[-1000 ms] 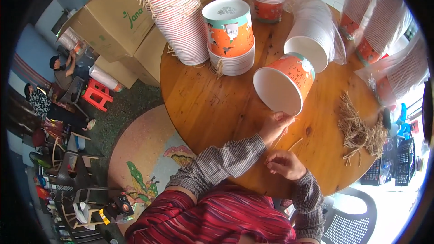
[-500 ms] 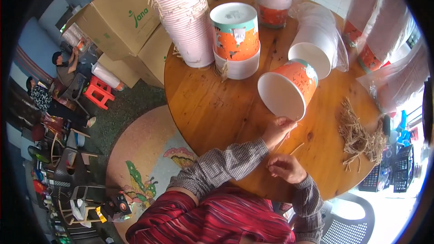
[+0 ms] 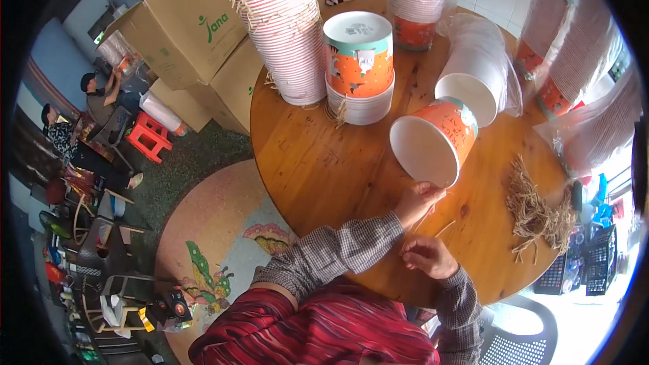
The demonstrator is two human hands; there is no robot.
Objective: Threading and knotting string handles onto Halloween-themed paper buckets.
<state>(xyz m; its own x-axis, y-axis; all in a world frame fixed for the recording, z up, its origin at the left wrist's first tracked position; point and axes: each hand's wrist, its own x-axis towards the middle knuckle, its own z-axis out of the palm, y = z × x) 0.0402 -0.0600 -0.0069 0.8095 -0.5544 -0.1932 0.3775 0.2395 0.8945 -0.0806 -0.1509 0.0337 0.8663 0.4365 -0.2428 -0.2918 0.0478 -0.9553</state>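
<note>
An orange paper bucket (image 3: 454,126) with a pale green band and white inside lies on its side, its open mouth turned toward me. At the near edge of its rim, my left hand (image 3: 418,204) is closed in a pinch, with a thin strand of paper twine (image 3: 425,217) running down from its fingers. Closer to me, my right hand (image 3: 430,257) is curled with its fingertips together, and a short twine end (image 3: 445,228) sticks out beyond it. How the twine passes through the fingers is partly hidden.
A loose twine bundle (image 3: 537,209) lies on the round wooden table (image 3: 324,162) at right. Behind are an upside-down bucket stack (image 3: 359,71), a tall pale stack (image 3: 287,40) and a bagged stack (image 3: 473,84). Large cartons (image 3: 182,34) and a red stool (image 3: 149,138) stand left; two people sit beyond.
The whole picture has shifted slightly, with the table things a little lower. Both hands keep nearly the same pose beside the bucket.
</note>
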